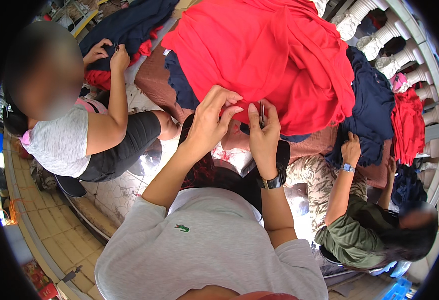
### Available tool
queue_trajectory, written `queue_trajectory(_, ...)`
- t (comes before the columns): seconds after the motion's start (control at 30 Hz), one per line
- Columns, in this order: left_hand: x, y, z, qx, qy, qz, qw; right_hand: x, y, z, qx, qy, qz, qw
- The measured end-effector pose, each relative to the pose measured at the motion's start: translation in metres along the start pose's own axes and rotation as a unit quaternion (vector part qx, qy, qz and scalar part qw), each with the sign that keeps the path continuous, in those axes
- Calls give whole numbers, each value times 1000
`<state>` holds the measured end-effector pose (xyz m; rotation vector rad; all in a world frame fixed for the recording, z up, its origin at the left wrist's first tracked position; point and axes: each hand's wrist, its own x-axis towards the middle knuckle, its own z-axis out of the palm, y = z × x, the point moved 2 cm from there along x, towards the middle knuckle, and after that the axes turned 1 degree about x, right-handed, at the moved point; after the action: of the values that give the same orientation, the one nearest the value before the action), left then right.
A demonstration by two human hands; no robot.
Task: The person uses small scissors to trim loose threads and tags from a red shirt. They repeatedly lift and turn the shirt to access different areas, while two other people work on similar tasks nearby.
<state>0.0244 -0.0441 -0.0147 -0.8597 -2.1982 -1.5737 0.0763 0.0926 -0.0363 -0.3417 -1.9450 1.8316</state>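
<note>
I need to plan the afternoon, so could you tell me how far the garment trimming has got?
Done: cannot tell. In hand: left hand pinches the red garment; right hand holds small snips at it. Left: navy garments lie heaped beside.

Bright, even daylight; soft shadows under arms. Glare on white floor tiles (124,192) at centre. Strong fisheye bend w/ black vignette at corners. Centre sharp, rim soft. Red cloth (274,55) near saturated.
</note>
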Motion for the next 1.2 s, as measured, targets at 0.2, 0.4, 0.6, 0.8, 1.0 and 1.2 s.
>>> queue_trajectory(0.2,1,0,4,-19,3,-16,1000,-1,3,1,109,-46,16,993)
queue_trajectory(0.4,0,-12,8,-29,-7,-25,999,-3,-1,-1,100,-52,8,994)
queue_trajectory(0.6,-8,-23,13,-122,-18,-86,989,-6,-1,-5,115,-59,42,991)
queue_trajectory(0.8,-13,-26,11,-149,-20,-102,983,-10,-2,-2,118,-54,45,991)
queue_trajectory(1.0,-11,-10,6,-68,5,-33,997,-12,-6,-1,110,-56,47,991)
queue_trajectory(1.2,-10,-5,7,-41,13,-8,999,-13,-7,-2,107,-53,43,992)
